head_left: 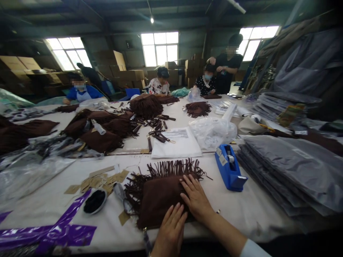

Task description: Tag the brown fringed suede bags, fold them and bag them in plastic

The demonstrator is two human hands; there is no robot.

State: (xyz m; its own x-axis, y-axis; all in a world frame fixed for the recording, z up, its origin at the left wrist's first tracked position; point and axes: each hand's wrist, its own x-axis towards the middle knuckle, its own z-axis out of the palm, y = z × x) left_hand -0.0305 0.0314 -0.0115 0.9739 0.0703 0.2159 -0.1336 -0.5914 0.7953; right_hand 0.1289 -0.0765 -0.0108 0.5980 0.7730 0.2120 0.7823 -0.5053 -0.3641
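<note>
Here we pressed both flat, open hands, left hand (170,228) and right hand (197,200), gripping nothing, on the soft brown fringed bag (158,200) at lower centre; it looked light and floppy, best lifted by its edges.

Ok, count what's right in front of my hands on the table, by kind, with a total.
Brown fringed bag, under left hand and right hand: 1
Blue tape dispenser: 1
Round black pad: 1
Total: 3
</note>
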